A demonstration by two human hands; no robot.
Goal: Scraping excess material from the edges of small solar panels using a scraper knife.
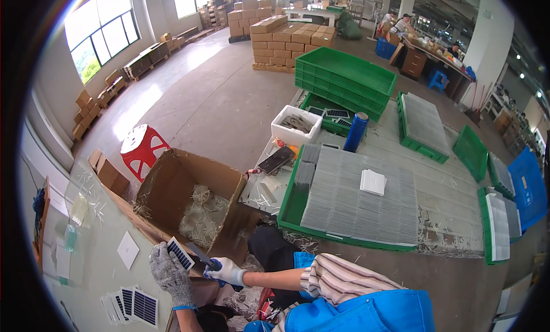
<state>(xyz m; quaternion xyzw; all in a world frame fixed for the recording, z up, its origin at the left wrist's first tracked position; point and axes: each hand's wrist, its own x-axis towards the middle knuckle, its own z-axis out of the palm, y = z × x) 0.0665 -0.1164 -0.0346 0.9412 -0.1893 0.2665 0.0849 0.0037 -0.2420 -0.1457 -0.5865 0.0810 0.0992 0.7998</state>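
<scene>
My left hand (171,275), in a grey knitted glove, grips a small solar panel (181,256) with dark cells and white lines. My right hand (229,271), in a white glove, is closed around the handle of a knife-like tool. Its flat grey blade (200,254) points up and left, close beside the panel's edge; whether they touch I cannot tell. More small solar panels (145,307) lie overlapping on the glass-topped table below my left hand. A white square card (128,250) lies farther up that table.
An open cardboard box (189,160) with pale strip scraps stands ahead of my hands. To the right, a green crate (292,209) holds rows of thin panels with white cards on top. A blue can (356,131), white foam box (279,134) and red stool (137,149) stand beyond.
</scene>
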